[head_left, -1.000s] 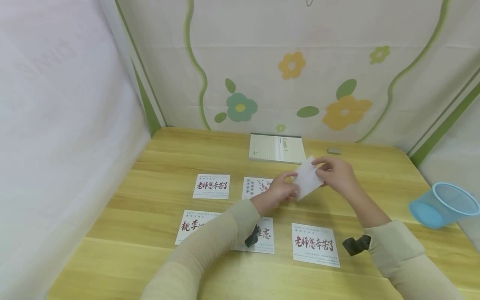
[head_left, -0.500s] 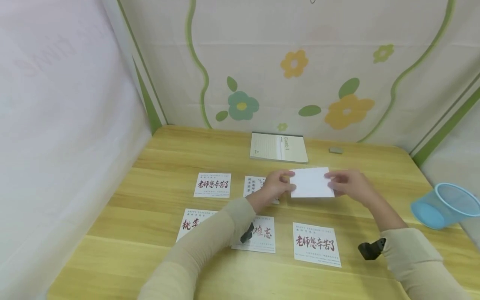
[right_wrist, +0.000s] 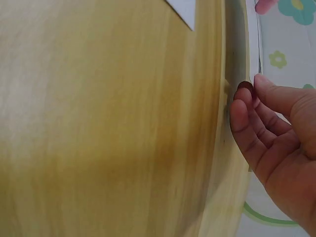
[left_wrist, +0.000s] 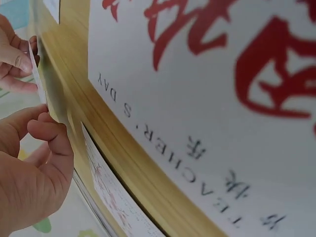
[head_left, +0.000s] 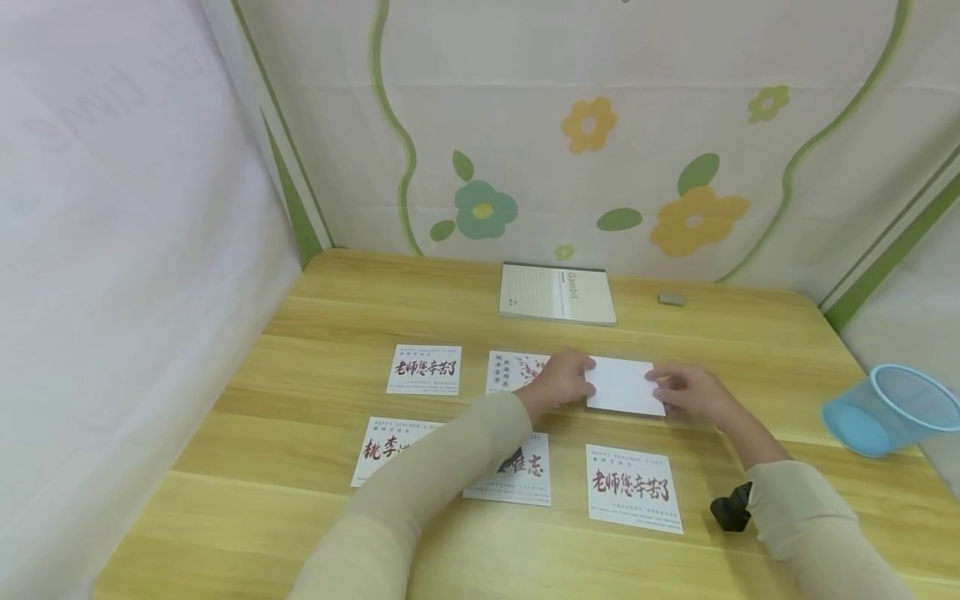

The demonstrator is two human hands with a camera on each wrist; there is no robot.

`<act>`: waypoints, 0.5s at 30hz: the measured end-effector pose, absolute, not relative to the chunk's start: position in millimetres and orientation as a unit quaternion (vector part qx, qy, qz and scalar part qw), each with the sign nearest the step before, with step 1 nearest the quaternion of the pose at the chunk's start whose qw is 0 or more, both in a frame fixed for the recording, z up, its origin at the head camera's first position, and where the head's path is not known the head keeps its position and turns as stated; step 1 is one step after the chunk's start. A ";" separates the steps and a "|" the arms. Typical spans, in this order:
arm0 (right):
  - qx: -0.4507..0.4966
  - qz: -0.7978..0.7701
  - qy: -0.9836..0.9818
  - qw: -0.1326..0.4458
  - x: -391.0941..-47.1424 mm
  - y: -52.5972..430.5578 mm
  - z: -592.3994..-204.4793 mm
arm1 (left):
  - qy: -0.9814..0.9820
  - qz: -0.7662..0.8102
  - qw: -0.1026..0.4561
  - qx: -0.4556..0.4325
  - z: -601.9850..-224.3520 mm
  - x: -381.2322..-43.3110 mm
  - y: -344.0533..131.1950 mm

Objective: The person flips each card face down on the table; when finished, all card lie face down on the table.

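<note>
A white card, its plain side up, is pinched between both hands close over the table. My left hand grips its left edge, and my right hand holds the right edge between thumb and fingers. In the left wrist view the card appears nearly edge-on. Left of it lies a card with a floral print, partly covered by the left hand. Nearer the front, a card with red lettering lies flat, and my left forearm overlaps two more lettered cards.
Another red-lettered card lies at the left of the wooden table. Toward the back are a notepad and a small grey block. A blue mesh basket stands tilted in view at the right edge.
Both hands have turned the white card from slanted to level, plain side up, and lowered it toward the table beside the floral card.
</note>
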State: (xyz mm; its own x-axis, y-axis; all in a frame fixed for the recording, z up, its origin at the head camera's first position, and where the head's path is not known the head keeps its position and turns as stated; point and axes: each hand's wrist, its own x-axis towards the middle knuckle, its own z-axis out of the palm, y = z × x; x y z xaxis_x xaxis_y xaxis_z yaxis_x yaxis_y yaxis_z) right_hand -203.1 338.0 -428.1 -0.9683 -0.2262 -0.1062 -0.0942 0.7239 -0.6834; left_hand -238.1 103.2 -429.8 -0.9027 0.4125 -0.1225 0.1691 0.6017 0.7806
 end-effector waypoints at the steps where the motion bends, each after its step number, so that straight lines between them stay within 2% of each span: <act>1: -0.088 -0.351 0.928 0.089 -203.2 337.8 -428.7 | 0.888 0.403 0.146 0.166 -429.0 -237.2 104.4; 15: -0.110 -0.224 0.966 0.072 -206.2 331.7 -429.0 | 0.940 0.242 0.130 0.200 -423.2 -230.9 115.1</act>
State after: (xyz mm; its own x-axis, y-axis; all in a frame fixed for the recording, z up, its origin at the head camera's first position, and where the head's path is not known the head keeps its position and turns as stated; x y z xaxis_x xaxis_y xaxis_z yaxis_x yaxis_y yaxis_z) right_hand -206.2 331.7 -429.0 -0.9654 -0.2447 -0.0907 -0.1796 0.8752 -0.4493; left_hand -230.9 115.1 -423.2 -0.8857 0.4400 -0.1483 0.3136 0.8024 0.5078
